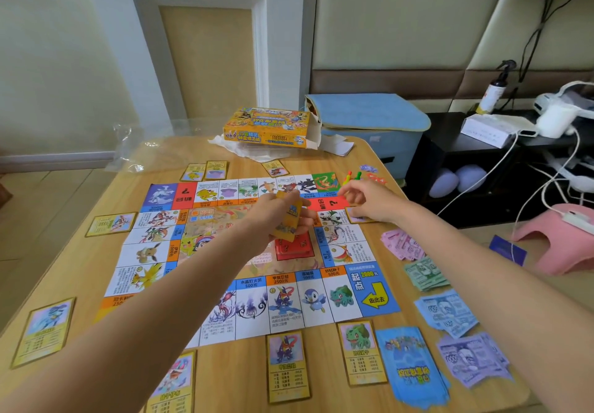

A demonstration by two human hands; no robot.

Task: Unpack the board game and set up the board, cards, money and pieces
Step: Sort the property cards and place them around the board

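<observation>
The paper game board (pixel 154 253) lies flat on the wooden table (pixel 244 377). Over its middle, my left hand (pixel 273 216) grips a stack of yellow property cards (pixel 288 219). My right hand (pixel 366 198) hovers at the board's right edge, its fingers on a yellow-framed card (pixel 356 216) lying there. More property cards (pixel 287 366) are laid around the board. A red card pile (pixel 294 247) sits on the board's centre. Paper money piles (pixel 445 311) and blue cards (pixel 411 367) lie to the right. Small coloured pieces (pixel 352 176) stand at the far right corner.
The open yellow game box (pixel 268 128) rests at the table's far edge beside clear plastic wrap (pixel 131 149). To the right stand a blue storage bin (pixel 373 129), a dark shelf with cables (pixel 482 161) and a pink object (pixel 559 239).
</observation>
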